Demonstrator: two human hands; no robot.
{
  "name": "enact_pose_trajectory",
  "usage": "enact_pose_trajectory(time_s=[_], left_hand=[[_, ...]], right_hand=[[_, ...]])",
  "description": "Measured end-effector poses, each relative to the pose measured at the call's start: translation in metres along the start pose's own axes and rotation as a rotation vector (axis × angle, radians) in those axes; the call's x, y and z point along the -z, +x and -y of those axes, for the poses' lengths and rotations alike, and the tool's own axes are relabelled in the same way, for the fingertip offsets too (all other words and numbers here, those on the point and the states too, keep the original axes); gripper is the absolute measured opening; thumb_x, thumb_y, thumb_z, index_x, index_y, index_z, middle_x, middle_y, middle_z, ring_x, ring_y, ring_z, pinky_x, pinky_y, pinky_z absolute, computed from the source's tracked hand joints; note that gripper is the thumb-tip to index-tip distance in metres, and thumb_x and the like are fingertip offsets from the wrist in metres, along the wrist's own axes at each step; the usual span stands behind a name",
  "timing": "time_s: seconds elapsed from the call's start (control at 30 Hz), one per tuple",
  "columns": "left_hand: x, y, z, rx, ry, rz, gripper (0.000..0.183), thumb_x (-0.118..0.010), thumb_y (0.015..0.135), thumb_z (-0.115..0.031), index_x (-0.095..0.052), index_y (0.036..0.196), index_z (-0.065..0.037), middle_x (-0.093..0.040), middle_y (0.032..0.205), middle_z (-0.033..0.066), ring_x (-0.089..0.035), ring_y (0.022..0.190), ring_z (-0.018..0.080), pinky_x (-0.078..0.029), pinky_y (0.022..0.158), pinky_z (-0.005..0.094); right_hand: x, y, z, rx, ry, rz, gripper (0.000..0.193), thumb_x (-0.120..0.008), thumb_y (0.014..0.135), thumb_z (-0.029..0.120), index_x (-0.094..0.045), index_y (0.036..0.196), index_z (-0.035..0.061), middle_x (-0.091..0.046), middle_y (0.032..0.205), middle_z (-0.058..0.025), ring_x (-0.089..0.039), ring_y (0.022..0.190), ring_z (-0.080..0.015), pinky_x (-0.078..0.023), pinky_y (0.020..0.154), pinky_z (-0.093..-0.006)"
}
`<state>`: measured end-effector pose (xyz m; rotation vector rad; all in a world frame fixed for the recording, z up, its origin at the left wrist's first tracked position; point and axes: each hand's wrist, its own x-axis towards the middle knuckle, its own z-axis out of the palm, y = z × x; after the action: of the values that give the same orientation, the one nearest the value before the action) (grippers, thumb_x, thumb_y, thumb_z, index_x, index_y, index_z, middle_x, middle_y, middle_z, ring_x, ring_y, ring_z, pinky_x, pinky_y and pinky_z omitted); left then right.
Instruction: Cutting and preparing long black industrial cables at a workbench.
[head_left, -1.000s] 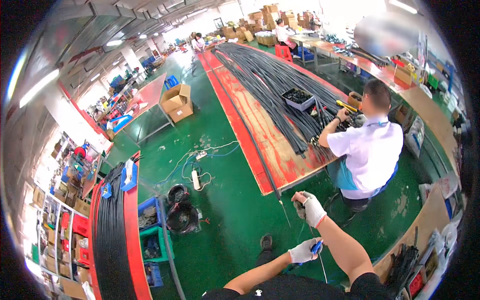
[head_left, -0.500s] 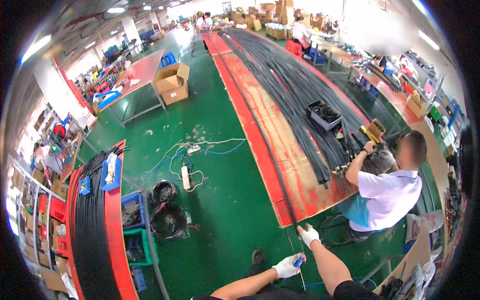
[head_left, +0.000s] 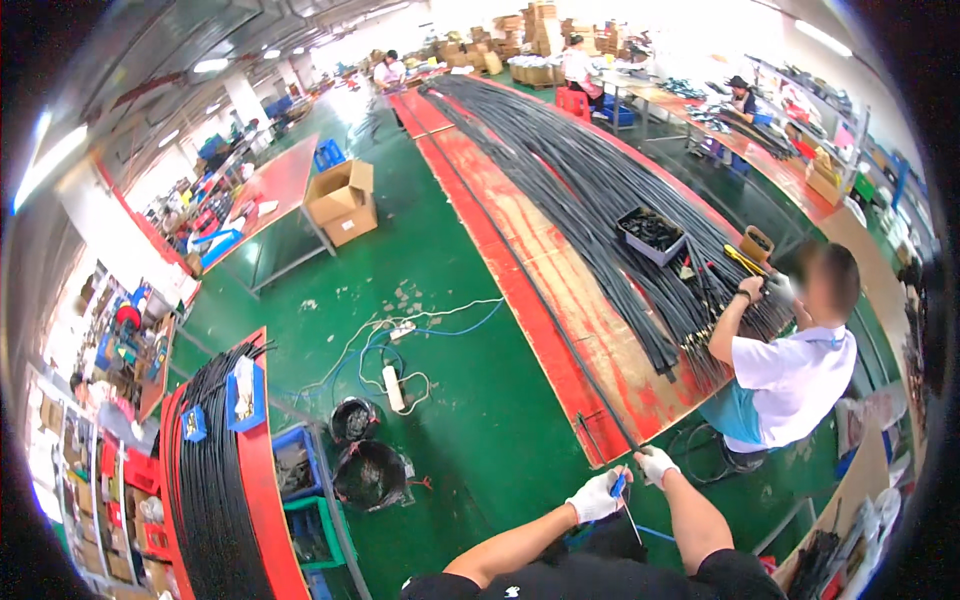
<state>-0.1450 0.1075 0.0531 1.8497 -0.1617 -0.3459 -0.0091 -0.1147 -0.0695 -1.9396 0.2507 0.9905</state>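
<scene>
Both of my hands wear white gloves and are close together just off the near end of the long red-topped table. My left hand is closed around a small blue tool or handle; its working end is too small to make out. A thin pale strand hangs below it. My right hand grips the near end of a long black tube, which runs along the table's left edge. The fingertips of both hands nearly meet at that end.
Many black tubes cover the table, with a grey bin on them. A co-worker sits to the right, handling tube ends. Left are a rack of black cables, black buckets, and a power strip with floor cords.
My view has shifted. My hands have drawn closer together at the tube's end, the left one rising toward the right. The co-worker's hands have moved slightly.
</scene>
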Motion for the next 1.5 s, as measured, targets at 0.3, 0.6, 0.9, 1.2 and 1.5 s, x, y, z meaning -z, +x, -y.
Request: enact_pose_trajectory(time_s=[0.3,0.6,0.9,1.2,1.5], left_hand=[[-0.014,0.028,0.011,0.033,-0.076,-0.048,0.039,-0.068,0.08,-0.009,-0.058,0.118,-0.012,-0.057,0.086,0.0043,-0.06,0.08,0.0214,-0.052,0.079,0.0362],[-0.014,0.074,0.003,0.087,0.037,0.016,0.047,-0.071,0.079,-0.001,-0.056,0.122,-0.012,-0.055,0.095,0.0025,-0.057,0.088,0.0166,-0.05,0.084,0.0318],[-0.028,0.128,0.017,0.024,-0.067,-0.009,0.044,-0.071,0.078,-0.001,-0.056,0.119,-0.011,-0.056,0.095,0.0035,-0.057,0.087,0.0163,-0.05,0.083,0.0319],[-0.031,0.146,0.003,0.095,-0.034,0.023,0.047,-0.07,0.078,-0.001,-0.056,0.121,-0.013,-0.054,0.091,0.0035,-0.058,0.083,0.0179,-0.051,0.081,0.0332],[-0.041,0.153,0.017,0.042,-0.021,0.03,0.044,-0.07,0.078,-0.003,-0.057,0.119,-0.013,-0.056,0.092,0.0049,-0.06,0.085,0.0203,-0.052,0.083,0.0334]], right_hand=[[0.044,-0.034,0.025,0.101,-0.38,-0.163,0.038,-0.06,0.094,0.03,-0.075,0.115,0.0019,-0.077,0.094,-0.0171,-0.073,0.087,-0.0303,-0.055,0.079,-0.042],[0.076,-0.02,0.016,0.198,-0.356,-0.189,0.04,-0.062,0.096,0.036,-0.076,0.114,0.0029,-0.077,0.099,-0.0176,-0.074,0.094,-0.0311,-0.055,0.084,-0.0424],[0.109,-0.012,0.019,0.24,-0.357,-0.152,0.04,-0.06,0.099,0.036,-0.073,0.115,0.0023,-0.076,0.104,-0.0191,-0.073,0.097,-0.036,-0.054,0.086,-0.0451],[0.131,-0.03,0.049,0.21,-0.37,-0.128,0.038,-0.06,0.101,0.035,-0.074,0.11,0.0008,-0.076,0.094,-0.0167,-0.072,0.09,-0.032,-0.054,0.081,-0.0447],[0.145,-0.034,0.048,0.245,-0.277,-0.152,0.037,-0.062,0.101,0.032,-0.073,0.112,-0.0019,-0.076,0.093,-0.0142,-0.071,0.085,-0.0254,-0.054,0.079,-0.0414]])
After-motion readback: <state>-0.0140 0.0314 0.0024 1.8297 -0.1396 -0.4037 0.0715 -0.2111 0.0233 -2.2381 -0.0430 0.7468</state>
